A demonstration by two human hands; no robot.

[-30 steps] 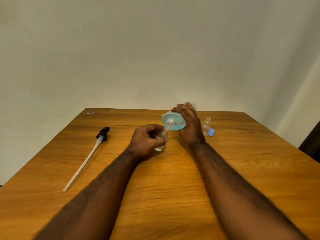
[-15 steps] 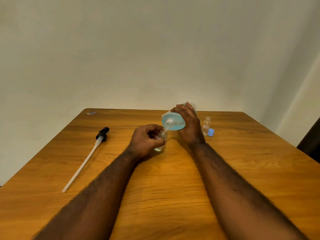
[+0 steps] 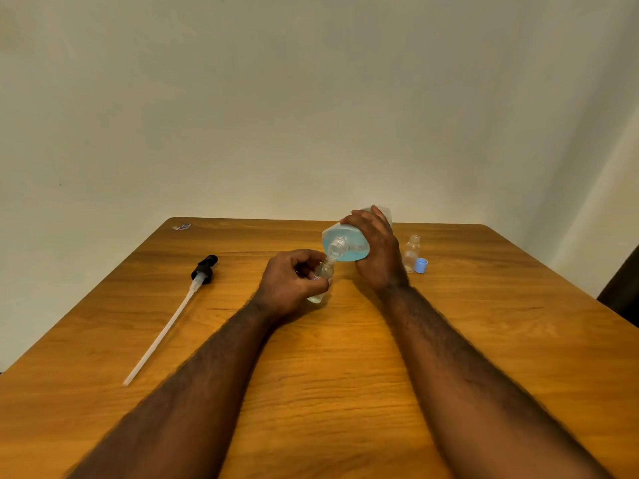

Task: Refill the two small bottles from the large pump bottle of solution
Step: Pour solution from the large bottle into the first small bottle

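My right hand grips the large clear bottle of blue solution, tipped over so its open neck points down and toward me. Its neck meets the mouth of a small clear bottle, which my left hand holds tilted just above the table; a little pale liquid shows at its bottom end. A second small clear bottle stands upright and uncapped to the right of my right hand, with a blue cap beside it.
The black pump head with its long white dip tube lies on the left of the wooden table. A small scrap lies at the far left corner. A wall stands behind the table.
Both hands hold almost the same pose; the large bottle stays tipped over the small one with only a slight shift.
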